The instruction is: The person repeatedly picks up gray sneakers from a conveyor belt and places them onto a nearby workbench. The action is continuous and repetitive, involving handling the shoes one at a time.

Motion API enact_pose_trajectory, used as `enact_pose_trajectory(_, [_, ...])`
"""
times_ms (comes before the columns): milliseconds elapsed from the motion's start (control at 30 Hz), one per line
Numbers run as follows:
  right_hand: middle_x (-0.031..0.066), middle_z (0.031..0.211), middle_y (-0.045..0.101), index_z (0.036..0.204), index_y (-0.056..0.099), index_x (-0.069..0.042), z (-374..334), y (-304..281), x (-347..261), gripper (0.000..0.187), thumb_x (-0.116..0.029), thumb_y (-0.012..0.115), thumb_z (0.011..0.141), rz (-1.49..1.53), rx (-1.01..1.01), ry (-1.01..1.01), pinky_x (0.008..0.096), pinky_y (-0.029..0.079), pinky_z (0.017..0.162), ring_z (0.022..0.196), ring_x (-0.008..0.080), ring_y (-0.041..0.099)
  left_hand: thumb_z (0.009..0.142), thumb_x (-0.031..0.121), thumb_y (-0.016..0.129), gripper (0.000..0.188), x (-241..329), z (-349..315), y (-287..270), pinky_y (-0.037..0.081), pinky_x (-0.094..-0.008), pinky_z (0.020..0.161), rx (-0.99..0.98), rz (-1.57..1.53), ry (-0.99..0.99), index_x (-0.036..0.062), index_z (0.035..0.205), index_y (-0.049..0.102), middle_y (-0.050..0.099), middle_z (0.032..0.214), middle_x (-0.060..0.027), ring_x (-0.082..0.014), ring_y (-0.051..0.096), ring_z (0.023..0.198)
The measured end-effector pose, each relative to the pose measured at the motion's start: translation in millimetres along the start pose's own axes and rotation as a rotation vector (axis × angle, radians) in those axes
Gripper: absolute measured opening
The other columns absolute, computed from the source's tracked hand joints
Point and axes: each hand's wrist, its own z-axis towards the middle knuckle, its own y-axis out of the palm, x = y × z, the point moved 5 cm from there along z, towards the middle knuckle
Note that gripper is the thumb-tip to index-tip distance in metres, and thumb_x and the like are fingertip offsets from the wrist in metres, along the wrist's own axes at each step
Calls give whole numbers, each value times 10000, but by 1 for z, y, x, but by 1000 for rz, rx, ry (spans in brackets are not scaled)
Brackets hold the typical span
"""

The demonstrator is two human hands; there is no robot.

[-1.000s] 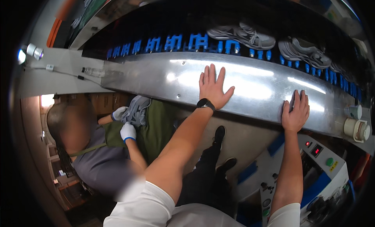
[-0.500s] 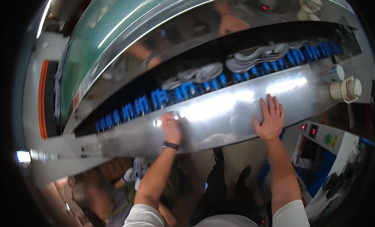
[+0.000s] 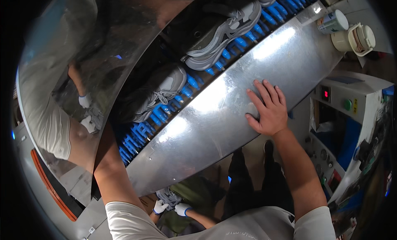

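Note:
My right hand (image 3: 269, 109) lies with spread fingers on the shiny metal ledge (image 3: 198, 136) and holds nothing. On the left, my left forearm (image 3: 111, 178) reaches under the reflective hood panel (image 3: 82, 128), and the hand itself is hidden there in the dark. Beyond the ledge, in the opening, runs a row of blue pegs (image 3: 159, 114). Above these pegs rest a grey sneaker (image 3: 223, 41) and a second grey laced sneaker (image 3: 169, 85), both partly in shadow.
At the ledge's far right stand a printed cup (image 3: 337, 21) and a cream lidded jug (image 3: 351, 39). A grey control box (image 3: 348, 85) with a green button is to the right. Below the ledge, a co-worker's white-gloved hands (image 3: 160, 206) hold a grey laced shoe (image 3: 168, 196).
My left hand has left the ledge and gone under the hood, out of sight. The right hand stays flat on the metal. The view has turned and come closer to the sneakers.

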Motion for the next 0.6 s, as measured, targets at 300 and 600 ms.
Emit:
enact_pose_trajectory(300, [54, 1579, 501, 1411, 646, -237, 4, 1, -2, 615, -470, 653, 842, -12, -21, 12, 515, 321, 1191, 1452, 298, 453, 1028, 248, 603, 354, -29, -15, -9, 493, -428, 1038, 61, -148, -59, 12, 1291, 618, 661, 1263, -147, -299, 628, 1166])
enact_pose_trajectory(600, [64, 1600, 471, 1435, 622, -234, 1, 0, -5, 647, -452, 674, 828, -4, -16, -15, 529, 314, 1194, 1471, 303, 423, 1016, 291, 615, 422, -13, -9, -39, 503, -452, 1069, -9, -446, -228, 25, 1344, 614, 663, 1335, -145, -319, 635, 1215])
